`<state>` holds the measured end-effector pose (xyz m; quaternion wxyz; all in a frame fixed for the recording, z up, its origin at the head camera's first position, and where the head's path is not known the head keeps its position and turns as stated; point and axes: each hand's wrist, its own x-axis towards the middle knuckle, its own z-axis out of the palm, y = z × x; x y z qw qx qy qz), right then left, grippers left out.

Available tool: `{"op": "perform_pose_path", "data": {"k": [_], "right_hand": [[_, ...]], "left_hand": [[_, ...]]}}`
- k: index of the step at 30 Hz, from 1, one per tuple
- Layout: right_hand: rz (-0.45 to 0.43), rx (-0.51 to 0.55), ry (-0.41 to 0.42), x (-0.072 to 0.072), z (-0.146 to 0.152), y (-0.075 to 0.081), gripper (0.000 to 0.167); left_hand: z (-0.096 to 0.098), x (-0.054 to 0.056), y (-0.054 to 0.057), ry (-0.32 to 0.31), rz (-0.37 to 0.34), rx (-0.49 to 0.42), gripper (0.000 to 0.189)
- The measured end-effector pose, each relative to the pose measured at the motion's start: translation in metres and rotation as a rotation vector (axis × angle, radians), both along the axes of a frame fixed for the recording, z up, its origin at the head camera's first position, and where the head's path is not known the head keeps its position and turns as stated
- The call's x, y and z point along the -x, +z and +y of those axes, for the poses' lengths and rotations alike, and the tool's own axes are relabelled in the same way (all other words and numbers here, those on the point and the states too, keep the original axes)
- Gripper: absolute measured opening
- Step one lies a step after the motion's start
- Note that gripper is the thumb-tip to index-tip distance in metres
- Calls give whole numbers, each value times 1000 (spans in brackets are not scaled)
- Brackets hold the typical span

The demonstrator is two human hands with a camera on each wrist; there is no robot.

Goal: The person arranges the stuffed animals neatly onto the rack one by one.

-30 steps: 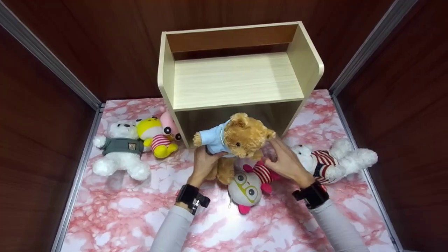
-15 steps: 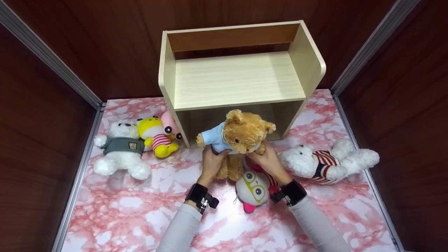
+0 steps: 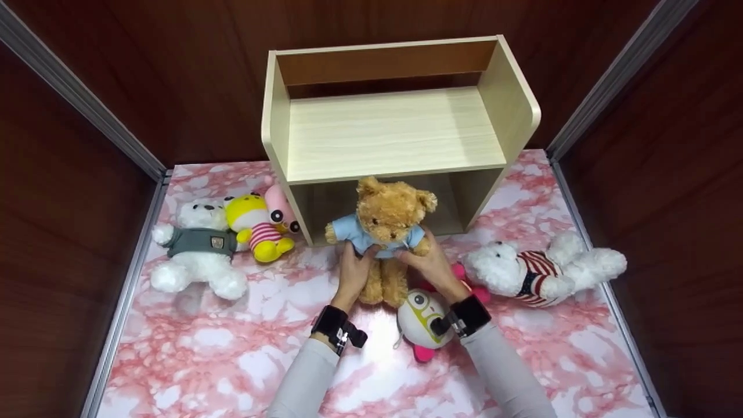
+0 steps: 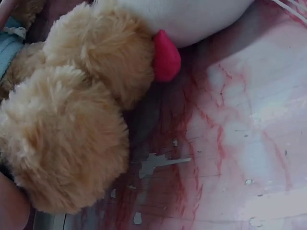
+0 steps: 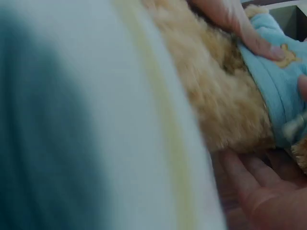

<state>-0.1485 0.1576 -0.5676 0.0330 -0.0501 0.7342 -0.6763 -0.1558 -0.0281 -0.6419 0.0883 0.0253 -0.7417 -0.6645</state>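
Two sides of the brown bear (image 3: pixel 388 223) are gripped in the head view: the left hand (image 3: pixel 352 271) has one flank, the right hand (image 3: pixel 434 267) the other, their thumbs pressed in front. The bear sits between the hands, upright and facing the person, just before the lower compartment (image 3: pixel 331 203) of the shelf unit (image 3: pixel 395 133). The step in hand looks like steadying the bear in a two-handed hold; the next move seems to call for both hands to travel together, keeping its ears clear of the shelf's front edge. A grey doll (image 3: pixel 421 322) lies on the worktop (image 3: pixel 232 360) beside the bear's feet, partly under the right wrist, so it could be nudged.

In the left wrist view the bear's two feet (image 4: pixel 67 139) fill the left side, with the doll's pink ear (image 4: pixel 166 57) right beside them. Whether the feet bear on the worktop cannot be told, and only a sliver of skin shows, so this view does not settle the grip.

In the right wrist view the left thumb presses the blue top (image 5: pixel 273 91), while the right fingers (image 5: pixel 261 189) pass beneath the bear's body, partly bent. A blurred pale shape, probably the doll's face, hides the rest.
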Motion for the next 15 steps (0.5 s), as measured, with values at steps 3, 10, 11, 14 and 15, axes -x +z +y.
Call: {"op": "perform_pose_path", "data": {"k": [3, 10, 11, 14, 15], "right_hand": [[48, 103, 52, 11, -5, -24, 78], [-90, 266, -43, 22, -11, -53, 60], [-139, 308, -51, 22, -12, -54, 58], [-267, 443, -63, 22, -17, -55, 52], [-296, 488, -66, 23, -18, -55, 51]], "left_hand": [[1, 1, -2, 8, -22, 34, 34], [8, 5, -2, 16, 2, 58, 57], [9, 6, -2, 15, 4, 53, 56], [10, 7, -2, 18, 7, 49, 47], [10, 8, -2, 18, 5, 49, 44]]}}
